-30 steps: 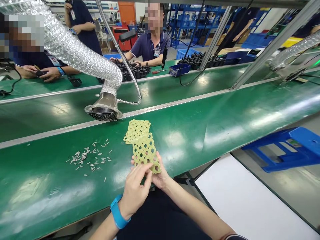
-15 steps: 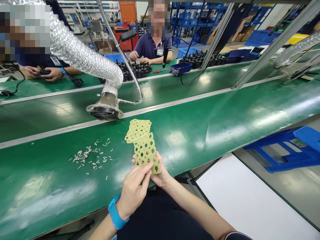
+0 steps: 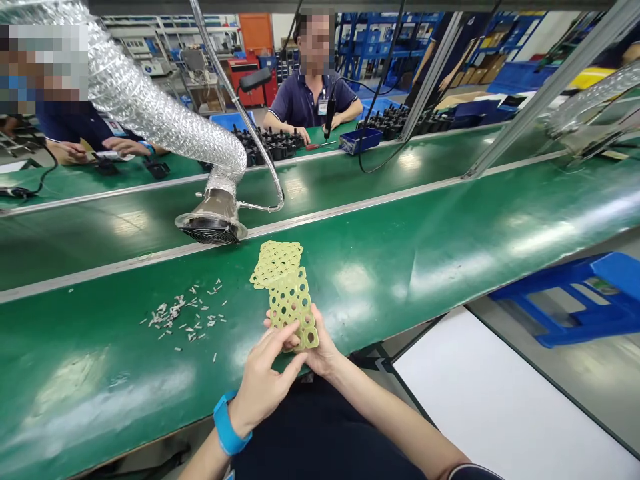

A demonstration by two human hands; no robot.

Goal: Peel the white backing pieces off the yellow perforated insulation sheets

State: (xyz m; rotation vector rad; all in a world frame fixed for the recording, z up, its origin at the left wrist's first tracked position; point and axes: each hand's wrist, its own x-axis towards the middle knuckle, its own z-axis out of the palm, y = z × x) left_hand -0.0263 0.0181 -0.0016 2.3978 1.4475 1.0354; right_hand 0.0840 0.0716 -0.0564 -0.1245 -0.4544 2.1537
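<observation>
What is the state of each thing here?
Right hand, gripping the perforated yellow-green sheet from below
Perforated yellow-green sheet, held off the belt
Second perforated sheet, lying on the green belt
Left hand, open, fingers at the sheet's lower edge
White scraps, scattered loose on the belt

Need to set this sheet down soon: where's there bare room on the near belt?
Bare green belt runs right of the perforated yellow-green sheets, up to the metal rail. Another patch lies between the scattered white bits and the belt's near edge. It's crowded around the left hand and right hand, beside the sheets.
</observation>
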